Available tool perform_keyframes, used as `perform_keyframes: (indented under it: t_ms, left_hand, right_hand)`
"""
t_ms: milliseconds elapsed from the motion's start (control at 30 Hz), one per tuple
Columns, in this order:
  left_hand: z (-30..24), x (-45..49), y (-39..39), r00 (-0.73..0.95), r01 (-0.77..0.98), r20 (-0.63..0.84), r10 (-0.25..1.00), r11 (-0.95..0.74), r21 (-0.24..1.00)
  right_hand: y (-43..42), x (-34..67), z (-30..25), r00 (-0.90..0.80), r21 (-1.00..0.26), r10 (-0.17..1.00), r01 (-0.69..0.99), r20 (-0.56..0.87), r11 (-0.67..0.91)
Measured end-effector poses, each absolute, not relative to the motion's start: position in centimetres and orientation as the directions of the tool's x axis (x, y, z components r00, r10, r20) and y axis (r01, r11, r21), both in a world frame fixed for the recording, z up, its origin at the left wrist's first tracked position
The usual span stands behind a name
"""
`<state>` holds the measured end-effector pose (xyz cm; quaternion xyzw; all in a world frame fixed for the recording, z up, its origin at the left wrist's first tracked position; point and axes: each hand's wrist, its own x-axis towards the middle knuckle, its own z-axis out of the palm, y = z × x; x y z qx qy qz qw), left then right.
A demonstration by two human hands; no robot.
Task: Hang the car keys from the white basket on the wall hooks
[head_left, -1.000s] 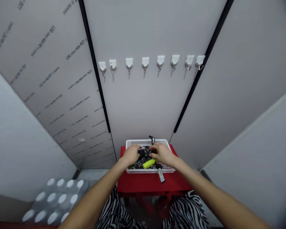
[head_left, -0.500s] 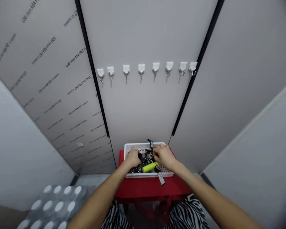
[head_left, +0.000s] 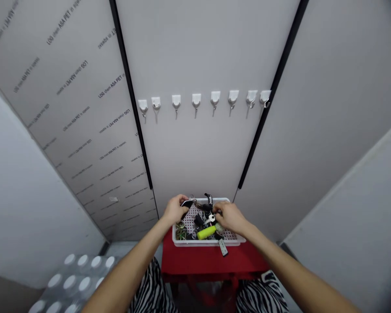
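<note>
A white basket point(head_left: 202, 244) with a perforated floor stands on a red stool point(head_left: 211, 261). At its back left corner my left hand point(head_left: 176, 209) grips a flat black object point(head_left: 186, 204), whose kind I cannot make out. My right hand point(head_left: 226, 214) reaches into the right half, fingers curled beside several keys point(head_left: 211, 218); what they hold, if anything, is hidden. Below these lies a yellow-green cylinder point(head_left: 206, 232). A small white remote point(head_left: 223, 248) hangs over the front rim. Coiled green and brass-coloured rings point(head_left: 181, 232) fill the front left corner. A black strap point(head_left: 209, 200) sticks up over the back rim.
Several white adhesive hooks point(head_left: 196, 101) with metal hangers run in a row along the wall panel. Shrink-wrapped bottles with white caps point(head_left: 69, 282) stand on the floor at lower left. Side walls point(head_left: 355, 191) close in on both sides.
My left hand has moved from inside the basket to its back left corner and now holds the flat black object. More of the basket floor shows. The view has shifted slightly.
</note>
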<state>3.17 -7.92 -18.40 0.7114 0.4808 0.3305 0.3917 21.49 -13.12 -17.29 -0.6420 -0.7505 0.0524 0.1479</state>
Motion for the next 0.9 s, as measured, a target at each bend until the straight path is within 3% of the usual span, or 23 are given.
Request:
perform_keyframes:
  t_ms: [133, 267, 400, 500, 600, 700, 900]
  left_hand:
    - [-16.8, 2.8, -8.2, 0.311, 0.207, 0.100, 0.945, -0.171, 0.963]
    - [-15.4, 2.8, -8.7, 0.310, 0.098, 0.139, 0.940, -0.178, 0.979]
    - [-14.7, 2.6, -9.2, 0.320, 0.072, 0.177, 0.931, -0.210, 0.975]
    - [-14.5, 2.4, -9.5, 0.339, 0.062, 0.187, 0.922, -0.220, 0.973]
    - [-14.5, 2.1, -9.6, 0.352, 0.057, 0.177, 0.919, -0.210, 0.976]
    - [-14.1, 1.7, -9.5, 0.328, 0.035, 0.165, 0.930, -0.186, 0.982]
    - [-11.1, 1.2, -8.6, 0.202, -0.046, 0.216, 0.955, -0.210, 0.977]
  right_hand:
    - [-12.6, 19.7, -16.5, -0.123, -0.579, 0.979, 0.792, 0.164, 0.196]
    - [-11.9, 17.4, -15.6, -0.063, -0.946, 0.997, 0.323, -0.050, -0.027]
    - [-11.3, 15.7, -14.6, -0.121, -0.965, 0.974, -0.158, -0.191, -0.209]
    - [-10.6, 14.8, -14.0, -0.090, -0.934, 0.987, -0.323, -0.130, -0.152]
    - [-9.9, 14.0, -13.2, 0.037, -0.929, 0.999, -0.369, -0.003, 0.011]
    - [-9.3, 13.2, -12.1, 0.131, -0.942, 0.982, -0.289, 0.139, 0.172]
    - [-7.9, 10.5, -9.2, 0.051, -0.930, 0.935, -0.103, 0.350, 0.354]
